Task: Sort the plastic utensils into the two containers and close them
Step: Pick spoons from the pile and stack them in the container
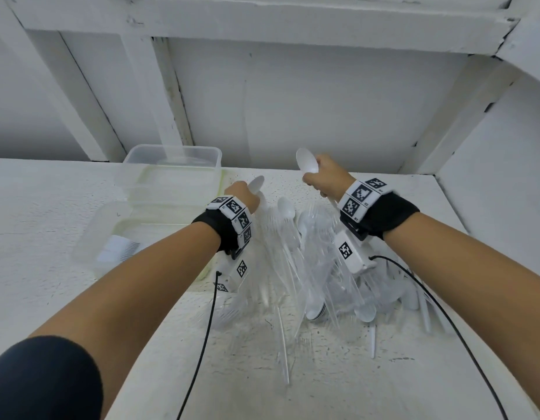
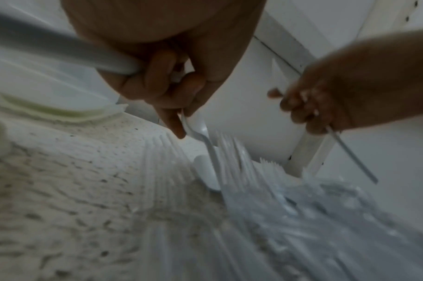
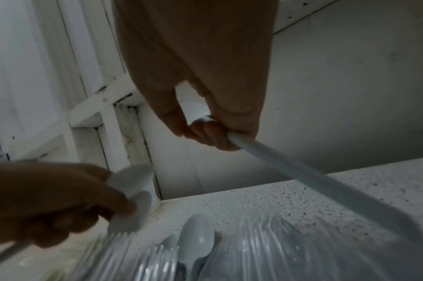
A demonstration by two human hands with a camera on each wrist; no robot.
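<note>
1. Currently the left hand (image 1: 243, 194) grips a white spoon (image 1: 256, 184), bowl pointing up, above the utensil pile (image 1: 308, 268).
2. Right hand (image 1: 324, 177) holds another spoon (image 1: 306, 160), raised over the pile's far end.
3. Two clear containers (image 1: 171, 165) stand open left of the pile on the white shelf (image 1: 50, 207); the nearer one (image 1: 111, 237) holds white utensils.

Bare white-painted shelf alcove (image 1: 293, 86)

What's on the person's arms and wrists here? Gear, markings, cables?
Both forearms are bare. Each wrist wears a black band carrying white tiles printed with black square codes. A white coded box hangs under each wrist, trailing a thin black cable. A dark sleeve covers the left upper arm.
</note>
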